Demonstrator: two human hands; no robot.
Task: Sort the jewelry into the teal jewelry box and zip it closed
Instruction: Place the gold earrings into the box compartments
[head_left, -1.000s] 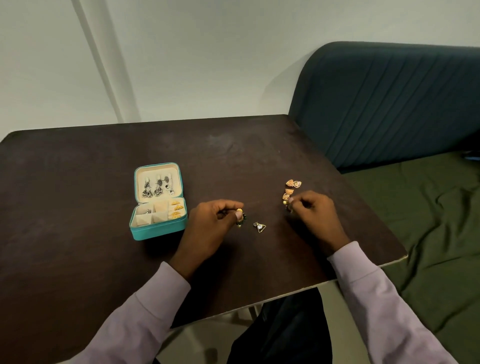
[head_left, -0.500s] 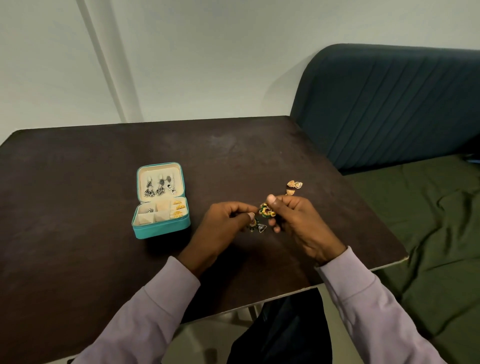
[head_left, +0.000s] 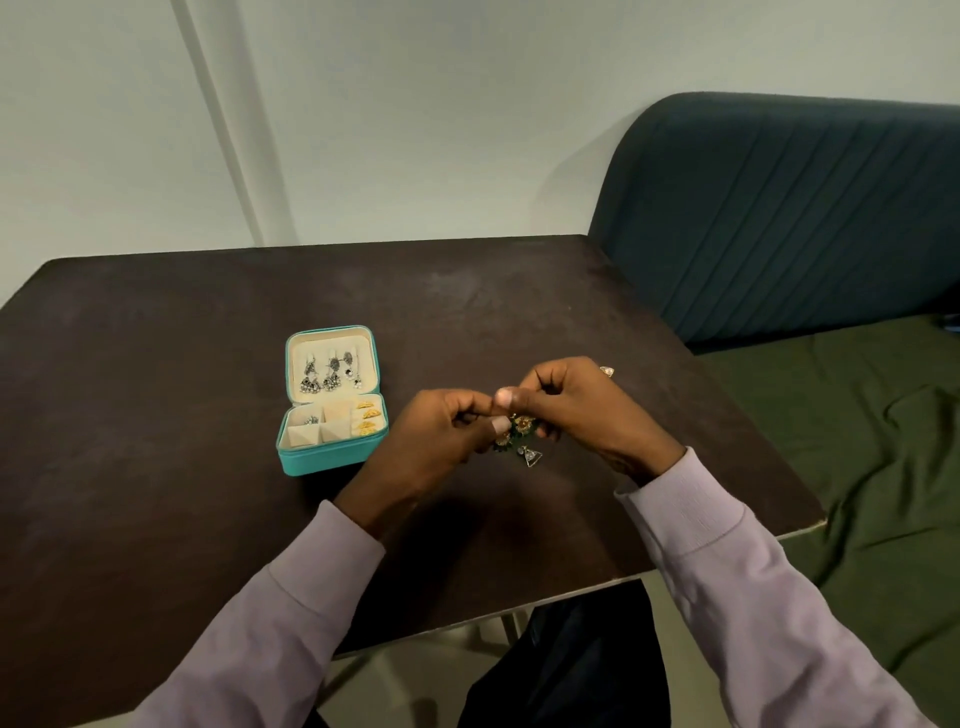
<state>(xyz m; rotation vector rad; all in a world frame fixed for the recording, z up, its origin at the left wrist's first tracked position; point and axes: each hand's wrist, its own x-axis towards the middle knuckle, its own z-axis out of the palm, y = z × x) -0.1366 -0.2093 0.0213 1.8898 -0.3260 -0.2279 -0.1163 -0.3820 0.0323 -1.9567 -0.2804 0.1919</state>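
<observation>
Jewelry box (head_left: 332, 457) open on table (head_left: 156, 415), both hands' fingers (head_left: 501, 426) pinching green-gold earrings (head_left: 517, 428).

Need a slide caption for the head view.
Both hands pinch green-gold earrings beside the open jewelry box.

- Soft, even indoor light; the wall (head_left: 467, 104) reads pale grey-green.
- The dark surface (head_left: 156, 415) carries a faint matte sheen toward its far side, no hard glare.
- A diffuse shadow lies under the hands and sleeves.
- Wide-angle bending curves the surface's edges.
- Small jewelry (head_left: 514, 431) looks slightly soft, detail smeared.
</observation>
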